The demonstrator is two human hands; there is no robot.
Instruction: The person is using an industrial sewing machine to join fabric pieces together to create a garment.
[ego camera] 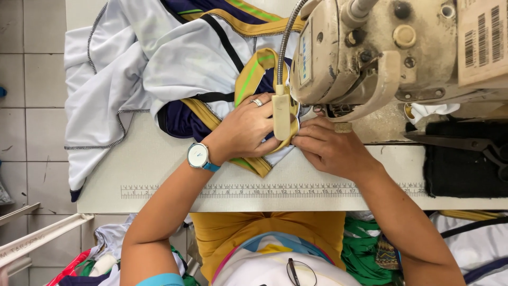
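Observation:
A white, navy and mustard garment (pixel 159 69) lies spread over the sewing table (pixel 159 169), reaching under the head of a cream sewing machine (pixel 370 47). My left hand (pixel 248 130), with a ring and a blue-strapped wristwatch (pixel 198 156), presses flat on the mustard-trimmed fabric just left of the needle area. My right hand (pixel 328 145) pinches the fabric edge right below the presser foot. A small lamp on a flexible neck (pixel 281 114) hangs over my left fingers and hides part of the seam.
A ruler strip (pixel 264 189) runs along the table's front edge. Black scissors (pixel 465 144) lie on a dark cloth (pixel 460 169) at the right. More fabric pieces pile in my lap and below the table. Tiled floor shows at the left.

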